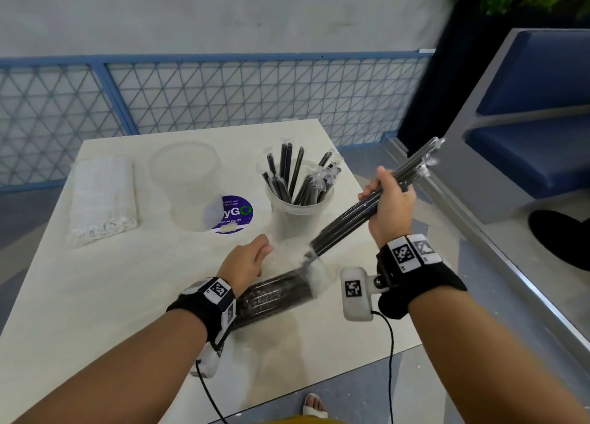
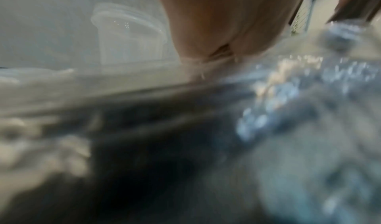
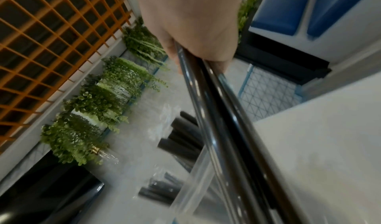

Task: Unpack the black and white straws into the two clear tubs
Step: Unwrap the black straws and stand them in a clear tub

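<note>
Left hand (image 1: 244, 261) fingertips behind the perhaps clear, blurred bag (image 1: 289, 265)

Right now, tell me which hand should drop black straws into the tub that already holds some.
Right. The right hand already grips a bundle of black straws beside that tub; the left hand is on the pack.

Even, soft daylight; faint shadows on the bench (image 1: 127, 296). Head view sharp, bowed at edges. Both wrist views motion-blurred, the left worst.
</note>
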`<state>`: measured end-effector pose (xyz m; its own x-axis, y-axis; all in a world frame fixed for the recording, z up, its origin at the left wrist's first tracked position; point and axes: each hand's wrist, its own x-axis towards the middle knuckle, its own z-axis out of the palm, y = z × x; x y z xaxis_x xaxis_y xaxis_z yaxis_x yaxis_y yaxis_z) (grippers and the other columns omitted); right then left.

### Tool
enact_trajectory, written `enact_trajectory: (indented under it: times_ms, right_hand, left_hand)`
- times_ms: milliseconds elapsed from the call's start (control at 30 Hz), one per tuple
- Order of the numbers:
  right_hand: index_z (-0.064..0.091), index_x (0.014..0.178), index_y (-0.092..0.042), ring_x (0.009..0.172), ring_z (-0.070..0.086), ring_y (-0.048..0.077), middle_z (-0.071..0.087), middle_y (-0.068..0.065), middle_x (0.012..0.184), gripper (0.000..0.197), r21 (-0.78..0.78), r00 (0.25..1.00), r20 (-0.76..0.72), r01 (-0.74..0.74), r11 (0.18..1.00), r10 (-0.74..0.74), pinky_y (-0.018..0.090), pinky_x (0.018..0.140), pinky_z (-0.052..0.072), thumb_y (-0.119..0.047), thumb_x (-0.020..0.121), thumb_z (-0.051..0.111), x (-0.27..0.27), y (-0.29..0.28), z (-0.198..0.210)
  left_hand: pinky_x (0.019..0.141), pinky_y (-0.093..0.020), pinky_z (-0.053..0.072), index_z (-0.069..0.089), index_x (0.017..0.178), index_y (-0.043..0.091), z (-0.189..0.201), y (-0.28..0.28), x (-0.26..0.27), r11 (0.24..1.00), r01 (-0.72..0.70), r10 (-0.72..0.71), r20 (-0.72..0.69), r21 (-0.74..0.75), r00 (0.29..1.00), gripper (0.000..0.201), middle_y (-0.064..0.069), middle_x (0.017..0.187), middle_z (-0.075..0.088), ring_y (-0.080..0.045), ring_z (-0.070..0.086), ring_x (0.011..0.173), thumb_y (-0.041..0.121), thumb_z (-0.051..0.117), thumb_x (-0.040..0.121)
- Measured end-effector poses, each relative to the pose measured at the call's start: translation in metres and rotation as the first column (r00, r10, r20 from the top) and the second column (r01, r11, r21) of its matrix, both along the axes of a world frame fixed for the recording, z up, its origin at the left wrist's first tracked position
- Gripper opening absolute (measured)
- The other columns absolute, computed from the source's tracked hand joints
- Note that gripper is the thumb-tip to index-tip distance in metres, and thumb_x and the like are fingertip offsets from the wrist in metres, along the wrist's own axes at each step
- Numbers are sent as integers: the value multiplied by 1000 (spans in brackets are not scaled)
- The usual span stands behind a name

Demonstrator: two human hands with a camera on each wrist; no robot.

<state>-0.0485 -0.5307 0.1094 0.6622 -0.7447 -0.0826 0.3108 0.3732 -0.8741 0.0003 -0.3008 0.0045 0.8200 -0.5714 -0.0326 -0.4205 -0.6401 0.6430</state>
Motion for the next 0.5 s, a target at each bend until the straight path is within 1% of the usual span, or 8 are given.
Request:
enact_trajectory:
  times_ms: [100,167,200,267,300,367,433,500]
  right_hand:
    - [47,78,-14,46,45,14,45,1,57,17,-205,1000,-25,-16,979,11,29,51,44,-5,89,54,2,-10,10]
    - [48,77,-15,44,44,14,46,-1,52,18,-281,996,-81,-56,958,35,31,51,42,-3,88,54,5,-10,13]
    - [48,77,-14,43,44,14,46,-2,51,18,-285,994,-102,-74,956,46,31,50,41,-3,88,54,7,-9,15]
    - [47,77,-12,43,43,15,45,0,51,17,-222,992,-108,-93,970,71,29,48,40,-1,88,53,10,-9,18]
    - [46,77,-11,43,43,15,45,1,52,16,-161,992,-95,-97,982,82,28,47,41,-1,88,53,11,-10,19]
    - [46,77,-10,43,44,15,44,1,52,15,-8,994,-47,-99,995,98,27,47,42,-3,88,53,14,-12,22]
    - [44,79,-10,44,45,15,44,1,53,14,131,997,13,-75,989,74,27,48,43,-7,89,53,18,-15,25]
    - [43,86,-9,44,47,15,45,2,54,11,205,998,69,-4,979,-10,28,49,44,-8,89,54,22,-18,28]
  left_hand:
    - [71,-34,47,37,87,15,-5,5,0,991,57,-46,-90,124,995,18,-14,70,63,-30,62,69,28,33,99]
    - [78,-34,46,40,94,13,-6,2,2,978,84,-52,-166,191,985,13,-13,83,63,-33,62,83,26,38,98]
    - [84,-35,45,43,101,13,-3,-2,4,974,74,-33,-192,213,981,15,-13,93,63,-32,61,91,27,41,96]
    - [96,-41,43,44,120,15,6,-10,10,978,-3,43,-193,207,980,33,-10,114,58,-29,57,106,33,46,94]
    - [100,-42,41,42,128,15,15,-16,13,986,-64,92,-184,155,979,41,-10,122,54,-27,54,112,36,45,94]
    - [100,-33,38,36,136,11,36,-26,19,983,-181,174,-191,-18,966,50,-11,128,51,-25,51,117,38,41,95]
    - [91,-29,36,31,139,7,58,-37,27,949,-274,231,-247,-155,941,54,-11,120,53,-25,53,114,38,39,96]
    - [89,-31,40,26,141,7,72,-44,35,905,-351,252,-359,-243,899,56,-8,107,54,-23,59,98,37,41,96]
